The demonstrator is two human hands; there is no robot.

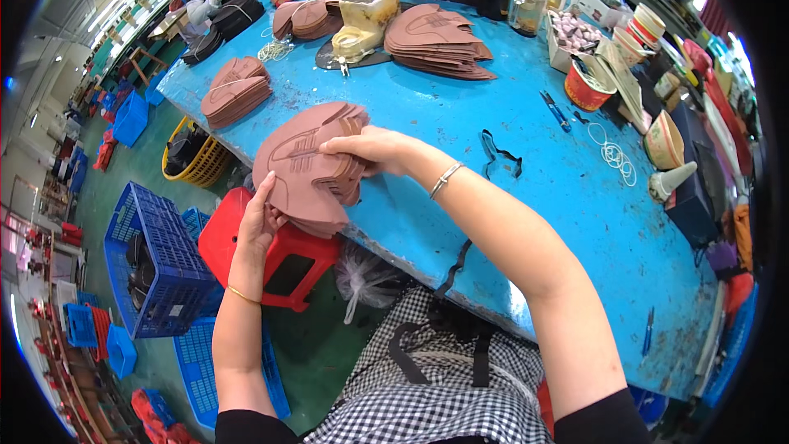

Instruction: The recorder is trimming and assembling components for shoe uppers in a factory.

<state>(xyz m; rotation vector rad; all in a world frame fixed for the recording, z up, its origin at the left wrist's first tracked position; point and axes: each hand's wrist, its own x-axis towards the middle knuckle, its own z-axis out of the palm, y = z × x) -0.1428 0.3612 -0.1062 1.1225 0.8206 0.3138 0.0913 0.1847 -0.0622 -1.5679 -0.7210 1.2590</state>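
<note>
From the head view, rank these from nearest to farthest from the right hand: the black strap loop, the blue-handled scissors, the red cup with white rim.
Measured from the right hand:
1. Black strap loop, on the blue table just to its right.
2. Blue-handled scissors, farther right and slightly back.
3. Red cup with white rim, farthest, right-rear beside the clutter.

Four stacks of brown shoe pieces lie on the blue table point(526, 197): one stack at the left edge point(237, 90), one at the far side point(306, 18), one big fanned stack point(436, 41) and one held stack point(308, 168) at the near edge. Two hands grip that one, the left hand point(261, 222) and the right hand point(370, 150). Two glass jars point(514, 0) stand at the far side. One red stool point(271, 251) sits on the floor, with one yellow basket point(193, 160) and several blue crates point(160, 263). One red cup point(585, 86), one pair of blue scissors point(555, 109)
</note>
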